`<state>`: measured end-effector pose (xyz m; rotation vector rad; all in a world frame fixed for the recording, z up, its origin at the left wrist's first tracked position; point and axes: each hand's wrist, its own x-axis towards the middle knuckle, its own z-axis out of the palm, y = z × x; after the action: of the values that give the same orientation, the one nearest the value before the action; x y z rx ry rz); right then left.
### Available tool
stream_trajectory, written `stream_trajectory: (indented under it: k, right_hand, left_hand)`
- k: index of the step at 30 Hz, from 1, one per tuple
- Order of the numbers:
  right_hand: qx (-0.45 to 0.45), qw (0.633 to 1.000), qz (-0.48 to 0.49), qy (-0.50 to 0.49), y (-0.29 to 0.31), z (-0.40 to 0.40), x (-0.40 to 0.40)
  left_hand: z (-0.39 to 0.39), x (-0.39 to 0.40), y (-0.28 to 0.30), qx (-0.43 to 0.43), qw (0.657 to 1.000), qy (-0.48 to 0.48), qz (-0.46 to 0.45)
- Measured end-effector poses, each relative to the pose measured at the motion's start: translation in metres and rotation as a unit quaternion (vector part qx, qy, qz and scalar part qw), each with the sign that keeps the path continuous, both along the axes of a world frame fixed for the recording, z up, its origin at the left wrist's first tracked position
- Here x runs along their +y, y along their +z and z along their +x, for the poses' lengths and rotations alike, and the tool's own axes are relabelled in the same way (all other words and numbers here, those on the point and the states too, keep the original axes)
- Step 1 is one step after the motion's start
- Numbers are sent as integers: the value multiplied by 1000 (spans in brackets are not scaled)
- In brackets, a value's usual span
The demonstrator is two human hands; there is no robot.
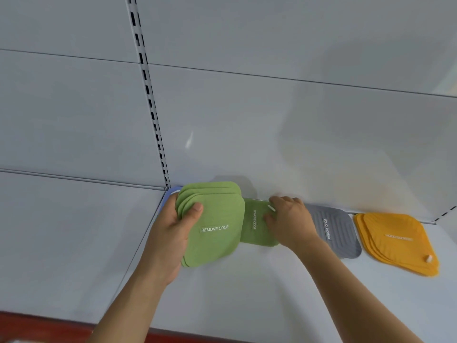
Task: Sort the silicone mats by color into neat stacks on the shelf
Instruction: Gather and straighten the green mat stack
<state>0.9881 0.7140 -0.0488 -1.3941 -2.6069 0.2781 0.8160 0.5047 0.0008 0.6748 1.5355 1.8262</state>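
- A white shelf [247, 293] seen from above, backed by a pale grey panel wall with a slotted upright [148, 95] running down to the shelf's back edge.
- The left hand [173, 231] grips a fanned bunch of green mats [217, 243], thumb pressed on the top one and fingers underneath; the bunch is tilted up off the shelf. The top mat carries a white label reading "REMOVE ODOR".
- A sliver of a blue mat [170, 194] shows behind the left hand, at the shelf's back left corner.
- The right hand [289, 219] rests palm down, fingers curled, on a single green mat [254, 231] lying flat on the shelf just right of the bunch; whether it grips or only presses that mat cannot be told.
- Just right of that hand lies a grey ribbed mat [338, 231], flat, partly covered by the wrist.
- Farther right, near the grey one, sits a stack of orange mats [395, 243], its edges slightly fanned.
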Motion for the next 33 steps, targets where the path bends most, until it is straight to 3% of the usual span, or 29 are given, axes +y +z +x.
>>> stream_trajectory:
  k: [4, 10, 16, 20, 23, 27, 29, 33]
  right_hand:
    - [71, 997, 3, -1, -1, -5, 3]
    - [86, 995, 52, 7, 5, 2, -8]
    - [297, 948, 77, 81, 78, 35, -34]
    - [238, 950, 111, 167, 136, 70, -50]
    - [159, 957, 73, 230, 164, 79, -64]
    - [72, 946, 59, 312, 150, 47, -77]
    - [80, 937, 88, 327, 130, 30, -78]
    - [192, 940, 81, 271, 99, 27, -73]
  left_hand:
    - [0, -3, -1, 3, 1000, 21, 3]
    - [0, -1, -2, -4, 1000, 19, 8]
    - [-5, 5, -2, -23, 999, 19, 13]
    - [-5, 11, 1, -56, 998, 24, 20]
    - [3, 19, 5, -66, 998, 12, 18]
    - [26, 31, 9, -56, 997, -54, 3]
    - [38, 33, 10, -71, 993, -92, 5]
    - [51, 27, 4, -87, 989, -123, -5]
